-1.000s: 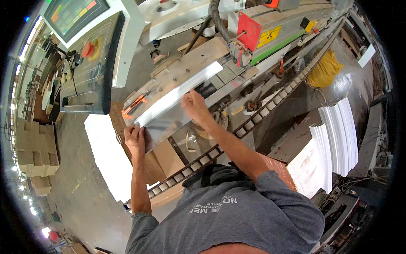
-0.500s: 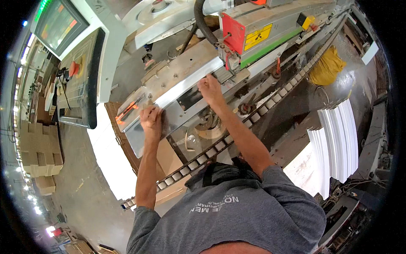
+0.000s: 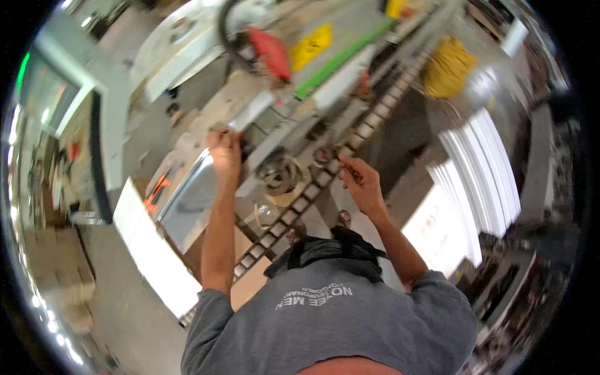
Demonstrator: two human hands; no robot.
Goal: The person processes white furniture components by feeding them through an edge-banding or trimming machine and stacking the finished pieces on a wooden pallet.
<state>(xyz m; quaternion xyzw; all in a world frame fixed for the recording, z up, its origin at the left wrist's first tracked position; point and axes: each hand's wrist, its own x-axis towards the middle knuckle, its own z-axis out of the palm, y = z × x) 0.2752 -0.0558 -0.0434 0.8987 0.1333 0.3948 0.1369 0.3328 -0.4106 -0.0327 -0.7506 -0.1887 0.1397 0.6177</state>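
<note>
My left hand (image 3: 225, 150) is on the machine bed, fingers curled over the shiny metal strip (image 3: 192, 178) that runs along it. Whether anything small is in those fingers is hidden. Just right of it are dark rectangular plates (image 3: 267, 120) set in the bed. My right hand (image 3: 362, 185) hovers off the bed, above and right of the segmented track (image 3: 325, 178). Its fingers are bent, thumb near the index finger; blur hides anything between them.
A red-ended machine head (image 3: 270, 53) with a green strip (image 3: 344, 59) stands beyond the bed. At left is a control panel (image 3: 78, 125) by a white board (image 3: 150, 250). Stacked white panels (image 3: 484, 175) and a yellow sack (image 3: 449, 67) lie at right.
My right hand has left the metal strip and come back toward me, rightward. My left hand has slid up along the strip. The whole view has shifted and blurred.
</note>
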